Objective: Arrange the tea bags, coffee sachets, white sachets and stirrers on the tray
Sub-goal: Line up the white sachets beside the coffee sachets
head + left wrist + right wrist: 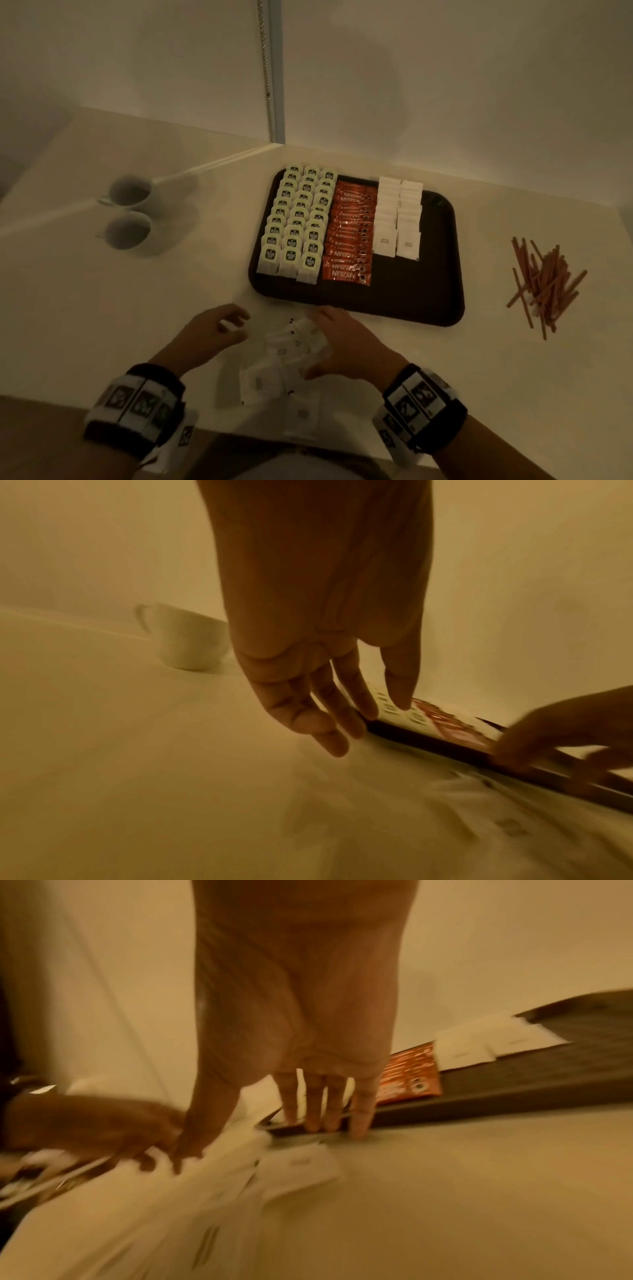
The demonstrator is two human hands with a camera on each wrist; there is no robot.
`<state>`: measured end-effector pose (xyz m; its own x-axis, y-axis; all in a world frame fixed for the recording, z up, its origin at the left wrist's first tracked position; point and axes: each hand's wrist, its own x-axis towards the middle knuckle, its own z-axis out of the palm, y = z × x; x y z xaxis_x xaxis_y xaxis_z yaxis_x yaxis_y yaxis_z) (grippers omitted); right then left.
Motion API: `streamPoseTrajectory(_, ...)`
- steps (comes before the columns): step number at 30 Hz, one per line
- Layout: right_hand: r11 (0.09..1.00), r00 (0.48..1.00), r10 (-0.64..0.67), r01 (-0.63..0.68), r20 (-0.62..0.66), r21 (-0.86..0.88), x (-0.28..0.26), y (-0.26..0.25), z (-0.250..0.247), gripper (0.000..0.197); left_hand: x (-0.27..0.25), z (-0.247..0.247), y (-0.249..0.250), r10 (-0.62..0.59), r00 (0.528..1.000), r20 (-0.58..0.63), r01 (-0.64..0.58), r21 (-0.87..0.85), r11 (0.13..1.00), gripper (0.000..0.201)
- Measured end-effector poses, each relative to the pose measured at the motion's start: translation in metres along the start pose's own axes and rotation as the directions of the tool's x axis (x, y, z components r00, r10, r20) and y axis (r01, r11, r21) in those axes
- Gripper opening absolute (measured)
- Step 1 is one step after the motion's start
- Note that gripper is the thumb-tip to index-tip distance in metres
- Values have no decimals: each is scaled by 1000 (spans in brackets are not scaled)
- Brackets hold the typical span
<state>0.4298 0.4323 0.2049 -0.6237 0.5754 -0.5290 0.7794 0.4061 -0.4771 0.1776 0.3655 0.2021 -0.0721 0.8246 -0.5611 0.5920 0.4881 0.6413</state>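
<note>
Both hands (219, 334) (342, 346) over loose white sachets (291, 346) beside tray (428, 305).

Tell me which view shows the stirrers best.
The head view: the stirrers lie in a loose pile on the table, right of the tray, all of them still off it. Neither wrist view shows them.

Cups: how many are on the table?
2. Both stand left of the tray: the far cup and the near cup, close together. The left wrist view shows only one.
</note>
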Motion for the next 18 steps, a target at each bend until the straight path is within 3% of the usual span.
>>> streamPoseTrajectory(5,991,996,49,-57,-72,-123,16,-13,23,114,1,16,10,56,998,23,-55,-33,998,15)
streamPoseTrajectory(18,977,968,210,-204,-134,60,33,-20,26,72,-27,6,-36,18,998,-60,-29,-178,984,11)
